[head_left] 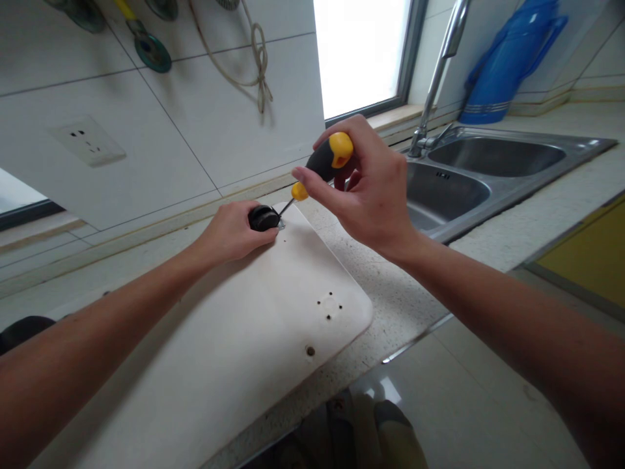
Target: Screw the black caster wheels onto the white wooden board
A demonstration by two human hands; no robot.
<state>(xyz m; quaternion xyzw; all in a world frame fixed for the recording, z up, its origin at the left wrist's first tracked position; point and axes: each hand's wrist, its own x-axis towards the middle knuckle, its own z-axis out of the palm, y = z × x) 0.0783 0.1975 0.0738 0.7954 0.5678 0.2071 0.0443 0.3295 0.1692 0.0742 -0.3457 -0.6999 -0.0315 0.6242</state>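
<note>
A white board [254, 312] with rounded corners lies on the speckled countertop. At its far corner stands a black caster wheel [263, 218] on a small metal plate. My left hand [234, 228] is closed around the wheel from the left side. In my right hand [374, 189] is a screwdriver [323, 159] with a black and yellow handle, held tilted. Its shaft slants down to the caster's plate; whether the tip sits in a screw is too small to tell. Several small screw holes [329, 305] and one larger hole [310, 351] show near the board's closer corner.
A double steel sink [449, 189] with a faucet [434, 85] is at the right. Behind it stands a blue thermos jug [508, 65]. The tiled wall carries a socket [88, 141] and a looped cord [261, 65]. A dark round object [27, 331] shows at the left edge.
</note>
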